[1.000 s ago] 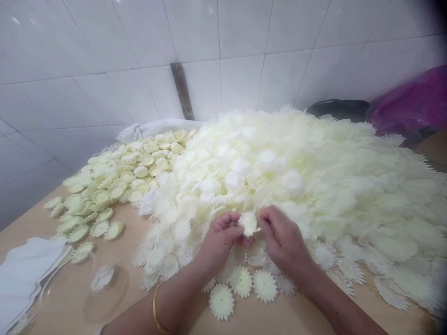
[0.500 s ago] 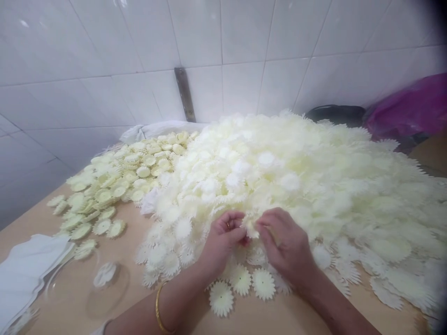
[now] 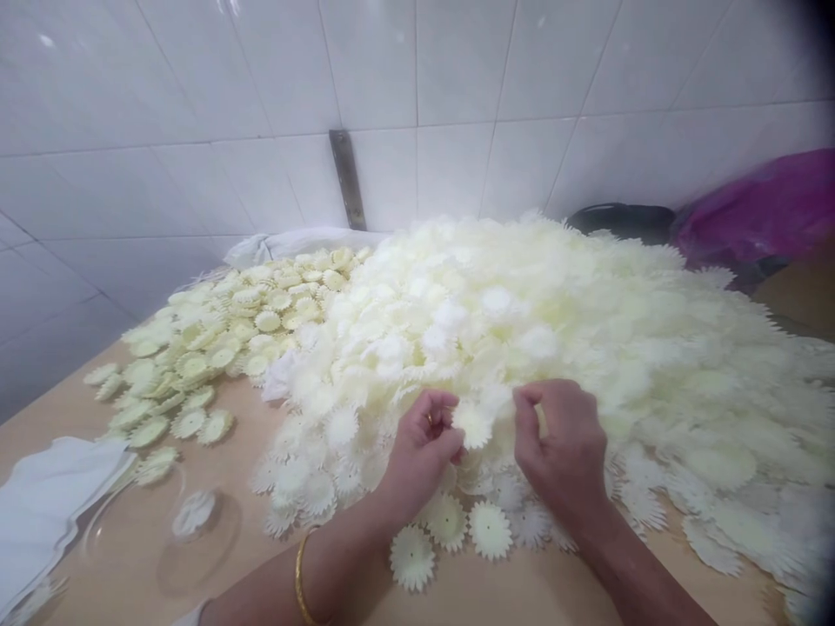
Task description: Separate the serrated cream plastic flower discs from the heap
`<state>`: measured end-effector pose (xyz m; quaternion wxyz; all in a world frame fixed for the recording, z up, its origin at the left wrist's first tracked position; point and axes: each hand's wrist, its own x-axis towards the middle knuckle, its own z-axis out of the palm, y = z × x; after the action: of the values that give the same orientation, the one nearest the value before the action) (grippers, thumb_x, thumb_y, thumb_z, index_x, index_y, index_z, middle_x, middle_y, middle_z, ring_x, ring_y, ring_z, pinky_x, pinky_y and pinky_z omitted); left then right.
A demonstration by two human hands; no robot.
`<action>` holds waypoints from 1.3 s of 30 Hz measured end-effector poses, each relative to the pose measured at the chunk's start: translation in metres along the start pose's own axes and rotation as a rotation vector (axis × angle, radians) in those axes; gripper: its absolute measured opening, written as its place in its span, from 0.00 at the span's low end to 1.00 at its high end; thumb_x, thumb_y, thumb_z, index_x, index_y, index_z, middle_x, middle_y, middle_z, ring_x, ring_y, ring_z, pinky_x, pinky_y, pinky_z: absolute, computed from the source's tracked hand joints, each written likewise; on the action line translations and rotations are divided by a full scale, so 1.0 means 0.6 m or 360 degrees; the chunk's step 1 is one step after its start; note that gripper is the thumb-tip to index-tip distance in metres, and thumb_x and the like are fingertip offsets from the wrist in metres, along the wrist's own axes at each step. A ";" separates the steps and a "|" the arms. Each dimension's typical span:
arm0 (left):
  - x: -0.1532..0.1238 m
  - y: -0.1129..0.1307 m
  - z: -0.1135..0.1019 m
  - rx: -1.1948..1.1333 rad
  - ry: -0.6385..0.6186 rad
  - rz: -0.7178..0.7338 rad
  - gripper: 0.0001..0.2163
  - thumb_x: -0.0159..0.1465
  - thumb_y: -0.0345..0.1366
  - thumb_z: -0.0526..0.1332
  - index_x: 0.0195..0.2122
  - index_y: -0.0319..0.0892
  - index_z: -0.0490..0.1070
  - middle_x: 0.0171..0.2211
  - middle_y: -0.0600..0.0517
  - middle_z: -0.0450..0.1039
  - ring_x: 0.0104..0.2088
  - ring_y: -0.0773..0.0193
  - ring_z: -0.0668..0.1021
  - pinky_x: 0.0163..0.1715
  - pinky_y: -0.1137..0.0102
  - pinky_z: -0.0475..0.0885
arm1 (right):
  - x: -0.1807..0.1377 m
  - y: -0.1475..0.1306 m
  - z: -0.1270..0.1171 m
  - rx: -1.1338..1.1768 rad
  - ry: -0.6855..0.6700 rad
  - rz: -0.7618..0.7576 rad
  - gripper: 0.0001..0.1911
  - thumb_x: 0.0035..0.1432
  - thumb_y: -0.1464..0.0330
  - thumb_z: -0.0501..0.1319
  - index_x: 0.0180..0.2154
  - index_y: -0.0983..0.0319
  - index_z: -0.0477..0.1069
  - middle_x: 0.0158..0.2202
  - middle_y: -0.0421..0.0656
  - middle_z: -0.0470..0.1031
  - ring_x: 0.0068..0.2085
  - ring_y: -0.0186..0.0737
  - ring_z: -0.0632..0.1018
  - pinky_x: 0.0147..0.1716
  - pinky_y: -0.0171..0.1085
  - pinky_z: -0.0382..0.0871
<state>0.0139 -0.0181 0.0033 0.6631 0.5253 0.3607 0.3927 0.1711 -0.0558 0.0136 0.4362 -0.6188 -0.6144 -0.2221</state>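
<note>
I am seeing one pale, saw-edged flower disc (image 3: 474, 424) between the two hands, which are keeping apart. The left hand (image 3: 423, 445) is pinching its left edge. The right hand (image 3: 562, 443) is hovering just beside it with curled fingers; whether these are gripping something, I cannot tell. Behind, a large heap of similar discs (image 3: 554, 304) is spreading to the right, and a yellower heap (image 3: 202, 356) is lying at the left. A white cloth (image 3: 58, 487) is resting on the table (image 3: 522, 596), and a metal strip (image 3: 348, 178) is standing against the tiled wall (image 3: 457, 65).
</note>
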 end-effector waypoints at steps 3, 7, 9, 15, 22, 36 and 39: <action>0.001 -0.008 -0.003 -0.0036 0.0037 -0.0056 0.09 0.52 0.25 0.56 0.34 0.42 0.64 0.23 0.59 0.54 0.20 0.75 0.66 0.21 0.76 0.65 | 0.007 0.023 -0.005 -0.0206 0.0193 0.0113 0.05 0.56 0.74 0.53 0.28 0.62 0.60 0.25 0.42 0.65 0.30 0.38 0.67 0.30 0.37 0.60; 0.003 -0.009 -0.001 -0.0109 0.0089 -0.0059 0.09 0.53 0.29 0.58 0.36 0.41 0.64 0.26 0.58 0.57 0.22 0.73 0.69 0.25 0.73 0.67 | 0.005 0.020 0.000 -0.0117 0.0188 0.0138 0.06 0.55 0.68 0.57 0.33 0.63 0.61 0.29 0.43 0.67 0.32 0.40 0.69 0.31 0.38 0.61; 0.002 -0.007 0.001 -0.0117 0.0088 -0.0044 0.10 0.53 0.29 0.59 0.37 0.41 0.64 0.26 0.58 0.57 0.23 0.72 0.69 0.25 0.72 0.68 | -0.001 0.006 0.004 0.0022 0.0083 0.0000 0.05 0.55 0.70 0.57 0.34 0.63 0.62 0.29 0.44 0.67 0.32 0.39 0.68 0.32 0.38 0.61; -0.004 -0.004 0.002 -0.0120 0.0049 0.0003 0.11 0.53 0.29 0.59 0.38 0.42 0.65 0.27 0.57 0.59 0.23 0.73 0.69 0.27 0.72 0.69 | -0.016 -0.024 0.009 0.0318 -0.0412 -0.0139 0.02 0.57 0.72 0.53 0.34 0.63 0.63 0.30 0.45 0.68 0.34 0.42 0.66 0.32 0.41 0.58; -0.008 0.001 0.009 -0.0094 -0.0088 -0.0087 0.09 0.56 0.38 0.59 0.36 0.41 0.67 0.26 0.56 0.61 0.23 0.71 0.69 0.27 0.71 0.69 | -0.018 -0.028 0.012 0.0294 -0.0437 -0.0207 0.08 0.56 0.75 0.51 0.25 0.62 0.59 0.24 0.42 0.63 0.30 0.39 0.62 0.30 0.40 0.55; -0.002 -0.015 -0.001 0.0011 -0.0082 -0.0174 0.16 0.55 0.46 0.59 0.20 0.39 0.60 0.14 0.57 0.59 0.15 0.73 0.63 0.16 0.76 0.58 | -0.026 -0.036 0.010 0.0578 -0.0324 -0.0226 0.06 0.56 0.77 0.52 0.35 0.63 0.63 0.31 0.45 0.66 0.34 0.40 0.66 0.33 0.41 0.60; 0.000 -0.014 -0.002 -0.0021 -0.0068 -0.0197 0.17 0.55 0.48 0.58 0.20 0.39 0.61 0.13 0.58 0.58 0.14 0.73 0.62 0.16 0.76 0.58 | -0.028 -0.040 0.012 0.0640 -0.0470 -0.0216 0.06 0.57 0.76 0.51 0.34 0.63 0.65 0.30 0.45 0.66 0.34 0.40 0.66 0.32 0.40 0.60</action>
<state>0.0141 -0.0190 -0.0049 0.6970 0.5058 0.3757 0.3422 0.1439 -0.0625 0.0026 0.4401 -0.5026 -0.7435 -0.0313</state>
